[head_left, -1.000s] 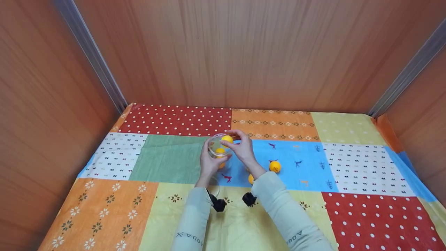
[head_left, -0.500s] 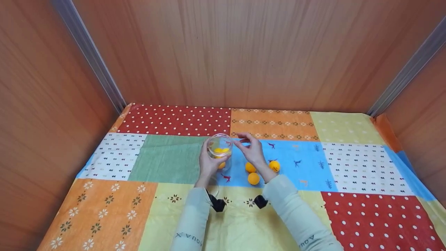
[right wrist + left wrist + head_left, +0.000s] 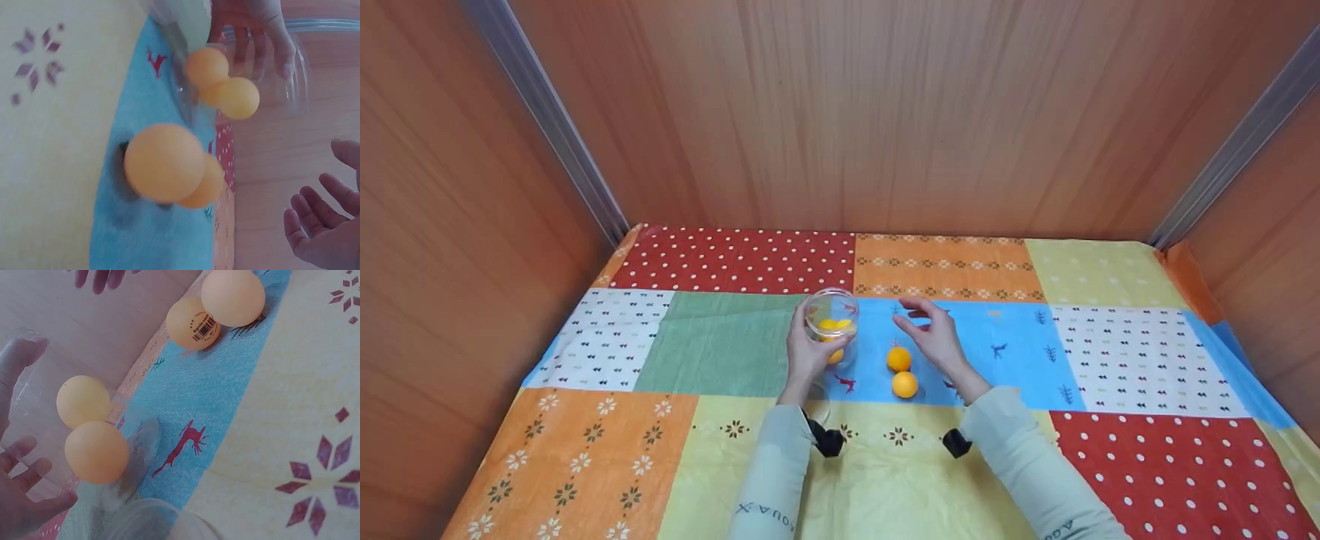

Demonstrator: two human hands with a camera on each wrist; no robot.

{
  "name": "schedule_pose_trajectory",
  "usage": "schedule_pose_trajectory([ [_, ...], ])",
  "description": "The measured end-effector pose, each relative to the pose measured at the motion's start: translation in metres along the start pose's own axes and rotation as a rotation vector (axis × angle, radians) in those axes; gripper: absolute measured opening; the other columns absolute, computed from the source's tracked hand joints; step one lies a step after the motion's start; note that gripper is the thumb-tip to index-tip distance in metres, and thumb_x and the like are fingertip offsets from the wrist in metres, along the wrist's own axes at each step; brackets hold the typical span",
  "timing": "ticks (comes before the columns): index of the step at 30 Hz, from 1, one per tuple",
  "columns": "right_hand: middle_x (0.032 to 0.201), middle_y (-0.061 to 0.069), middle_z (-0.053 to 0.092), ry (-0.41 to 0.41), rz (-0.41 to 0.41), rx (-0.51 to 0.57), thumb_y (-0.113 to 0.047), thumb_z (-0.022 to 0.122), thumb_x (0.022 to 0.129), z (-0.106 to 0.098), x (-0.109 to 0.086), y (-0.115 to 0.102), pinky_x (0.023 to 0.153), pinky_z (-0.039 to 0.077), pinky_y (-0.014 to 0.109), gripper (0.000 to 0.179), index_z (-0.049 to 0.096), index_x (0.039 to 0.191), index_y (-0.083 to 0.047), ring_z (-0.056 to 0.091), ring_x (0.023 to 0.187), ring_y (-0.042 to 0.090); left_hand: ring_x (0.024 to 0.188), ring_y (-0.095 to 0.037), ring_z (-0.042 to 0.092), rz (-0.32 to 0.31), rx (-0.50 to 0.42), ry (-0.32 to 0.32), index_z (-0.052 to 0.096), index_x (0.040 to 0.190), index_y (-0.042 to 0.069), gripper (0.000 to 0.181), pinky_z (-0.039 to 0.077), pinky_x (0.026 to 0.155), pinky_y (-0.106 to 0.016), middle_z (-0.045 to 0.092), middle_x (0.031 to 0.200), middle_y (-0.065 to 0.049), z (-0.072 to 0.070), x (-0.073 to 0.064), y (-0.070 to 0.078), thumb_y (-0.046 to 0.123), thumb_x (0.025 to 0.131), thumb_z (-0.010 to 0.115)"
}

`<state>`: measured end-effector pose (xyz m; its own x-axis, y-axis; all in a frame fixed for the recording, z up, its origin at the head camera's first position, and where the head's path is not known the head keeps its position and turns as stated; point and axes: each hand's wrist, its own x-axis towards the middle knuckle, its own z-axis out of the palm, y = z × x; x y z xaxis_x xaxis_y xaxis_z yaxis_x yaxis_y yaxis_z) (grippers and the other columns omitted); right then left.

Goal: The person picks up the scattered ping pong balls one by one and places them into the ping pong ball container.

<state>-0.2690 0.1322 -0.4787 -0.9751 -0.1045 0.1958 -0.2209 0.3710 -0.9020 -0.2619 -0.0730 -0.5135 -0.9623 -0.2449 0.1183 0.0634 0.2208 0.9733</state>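
Note:
My left hand (image 3: pixel 808 352) grips a clear round jar (image 3: pixel 856 315), thumb on the near side and fingers round the far side. Inside the jar lie several orange table tennis balls (image 3: pixel 97 452). To the right of the jar, my right hand (image 3: pixel 936 336) hangs over the blue patch with fingers loosely bent and nothing in them. Two loose table tennis balls, one nearer (image 3: pixel 905 385) and one farther (image 3: pixel 898 359), rest on the cloth between the hands. The farther one shows black print and a barcode (image 3: pixel 205 328) in the left wrist view.
A clear round lid-like piece (image 3: pixel 823 409) lies on the cloth under my left wrist, its rim (image 3: pixel 163 506) also showing in the left wrist view. The patchwork cloth (image 3: pixel 720 337) covers the table. Wood-grain panels (image 3: pixel 825 112) stand behind and at both sides.
My right hand let a table tennis ball drop into the jar and moved right, away from the rim. It now covers the rightmost loose ball's former spot. The left hand stays put.

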Motion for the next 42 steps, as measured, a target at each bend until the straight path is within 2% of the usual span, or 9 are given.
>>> schedule_pose_trajectory([
  [5, 0.115, 0.002, 0.055, -0.016, 0.033, -0.052, -0.026, 0.064, 0.081, -0.013, -0.006, 0.013, 0.084, 0.041, 0.037, 0.039, 0.056, 0.116, -0.011, 0.049, 0.102, 0.022, 0.119, -0.027, 0.037, -0.02, -0.001, 0.0, 0.036, 0.131, 0.017, 0.082, 0.034, 0.095, -0.043, 0.042, 0.128, -0.011, 0.0, 0.0, 0.002, 0.013, 0.062, 0.08],
  [11, 0.124, 0.011, 0.049, -0.05, 0.064, -0.117, -0.023, 0.068, 0.078, -0.025, -0.013, 0.024, 0.09, 0.036, 0.046, 0.05, 0.052, 0.122, -0.005, 0.044, 0.109, 0.031, 0.118, -0.026, 0.038, -0.019, 0.011, 0.007, 0.037, 0.131, 0.016, 0.082, 0.035, 0.095, -0.041, 0.042, 0.129, -0.012, 0.0, 0.001, 0.001, 0.013, 0.061, 0.081],
  [16, 0.125, 0.012, 0.048, -0.069, 0.077, -0.129, -0.016, 0.07, 0.076, -0.033, -0.018, 0.031, 0.087, 0.039, 0.047, 0.052, 0.052, 0.123, -0.005, 0.043, 0.109, 0.033, 0.118, -0.023, 0.038, -0.035, 0.021, 0.011, 0.037, 0.131, 0.017, 0.082, 0.036, 0.095, -0.041, 0.042, 0.128, -0.008, 0.001, 0.001, 0.001, 0.014, 0.062, 0.081],
  [21, 0.126, 0.012, 0.046, -0.083, 0.146, -0.166, -0.013, 0.07, 0.075, -0.04, -0.021, 0.037, 0.087, 0.04, 0.045, 0.052, 0.052, 0.124, -0.009, 0.042, 0.111, 0.033, 0.118, -0.024, 0.038, -0.033, 0.016, 0.004, 0.037, 0.131, 0.019, 0.082, 0.036, 0.094, -0.041, 0.042, 0.128, -0.006, 0.001, 0.001, 0.001, 0.015, 0.062, 0.081],
  [25, 0.125, 0.012, 0.047, -0.103, 0.19, -0.219, -0.013, 0.072, 0.073, -0.043, -0.022, 0.042, 0.085, 0.04, 0.044, 0.054, 0.052, 0.124, -0.012, 0.042, 0.11, 0.032, 0.118, -0.026, 0.038, -0.025, 0.013, -0.003, 0.037, 0.131, 0.018, 0.081, 0.037, 0.094, -0.043, 0.042, 0.128, -0.008, 0.001, 0.001, -0.001, 0.016, 0.062, 0.081],
  [32, 0.123, 0.014, 0.048, -0.145, 0.213, -0.245, -0.013, 0.075, 0.069, -0.048, -0.026, 0.052, 0.084, 0.039, 0.044, 0.059, 0.053, 0.123, -0.011, 0.045, 0.104, 0.031, 0.117, -0.031, 0.039, 0.043, -0.01, 0.003, 0.038, 0.13, 0.011, 0.083, 0.037, 0.093, -0.043, 0.044, 0.124, -0.015, 0.0, 0.0, -0.001, 0.013, 0.06, 0.082],
  [37, 0.121, 0.014, 0.049, -0.161, 0.226, -0.235, -0.01, 0.075, 0.069, -0.05, -0.028, 0.057, 0.081, 0.041, 0.043, 0.056, 0.055, 0.12, -0.008, 0.047, 0.099, 0.029, 0.117, -0.03, 0.039, 0.029, -0.005, 0.0, 0.038, 0.13, 0.014, 0.083, 0.038, 0.093, -0.042, 0.044, 0.124, -0.012, 0.0, 0.0, -0.001, 0.015, 0.06, 0.082],
  [42, 0.115, 0.014, 0.052, -0.172, 0.243, -0.227, -0.007, 0.073, 0.07, -0.052, -0.029, 0.06, 0.084, 0.04, 0.043, 0.049, 0.057, 0.116, -0.007, 0.05, 0.096, 0.028, 0.117, -0.029, 0.039, 0.025, 0.0, -0.001, 0.037, 0.13, 0.014, 0.082, 0.037, 0.093, -0.042, 0.044, 0.125, -0.011, -0.001, 0.0, -0.001, 0.016, 0.061, 0.081],
])
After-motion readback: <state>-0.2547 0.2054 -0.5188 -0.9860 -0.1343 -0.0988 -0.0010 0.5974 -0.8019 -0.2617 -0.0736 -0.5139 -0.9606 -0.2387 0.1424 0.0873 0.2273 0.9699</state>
